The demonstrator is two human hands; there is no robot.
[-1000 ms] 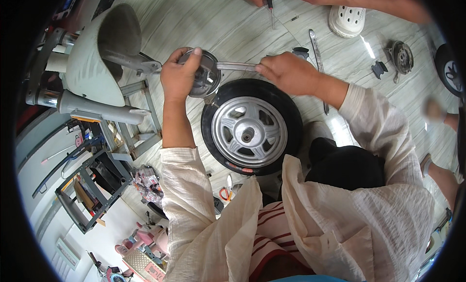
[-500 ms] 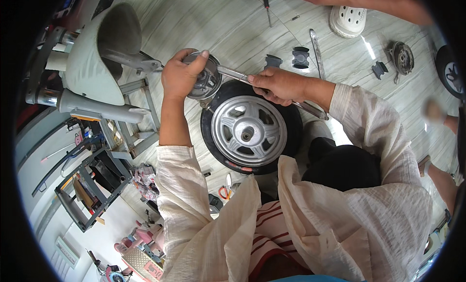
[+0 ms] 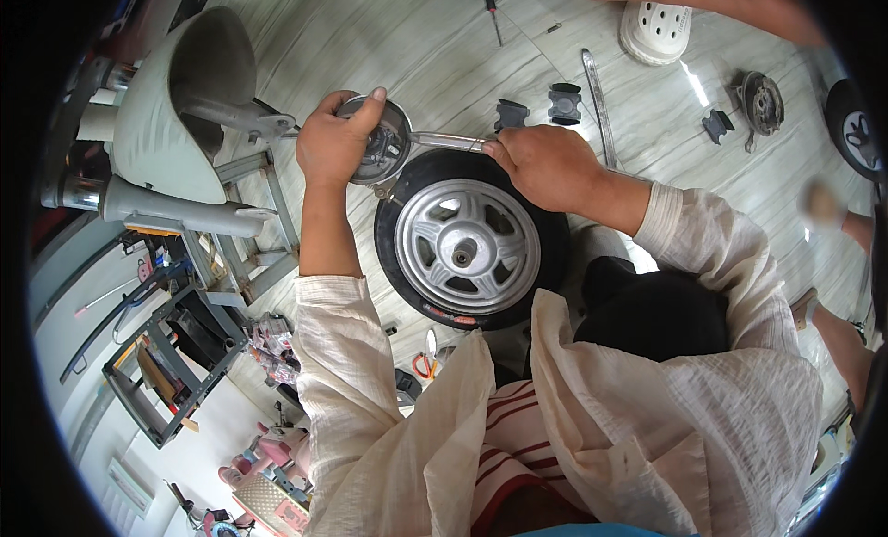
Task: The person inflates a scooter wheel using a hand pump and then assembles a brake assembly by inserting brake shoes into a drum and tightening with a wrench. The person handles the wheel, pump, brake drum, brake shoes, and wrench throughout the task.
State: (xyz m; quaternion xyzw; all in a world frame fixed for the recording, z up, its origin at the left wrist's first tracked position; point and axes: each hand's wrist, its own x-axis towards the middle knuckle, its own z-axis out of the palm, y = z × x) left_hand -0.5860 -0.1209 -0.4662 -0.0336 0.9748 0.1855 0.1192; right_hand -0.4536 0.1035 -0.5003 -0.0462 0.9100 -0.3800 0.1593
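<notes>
My left hand (image 3: 335, 141) grips a round brake plate (image 3: 388, 141) with brake parts inside it, the thumb laid over its rim. In my right hand (image 3: 552, 170) is a shiny metal tire lever (image 3: 446, 141), its flat tip reaching into the brake plate. The lever's rear part is hidden by the hand and forearm. Just below the brake plate, a wheel (image 3: 467, 246) with a silver rim and black tire lies flat on the floor. What exactly the lever's tip presses on is too small to tell.
Dark grey curved blocks (image 3: 564, 103) and a second tire lever (image 3: 598, 107) lie beyond my right hand. Farther right are another brake plate (image 3: 762, 102) and another wheel (image 3: 856, 130). A screwdriver (image 3: 490, 5) and another person's white clog (image 3: 655, 33) are at the top. A pale scooter fender (image 3: 143, 121) stands left.
My right hand has turned over the tire lever, and the lever's rear end no longer shows. The lever lies more level. My left hand keeps its hold on the brake plate.
</notes>
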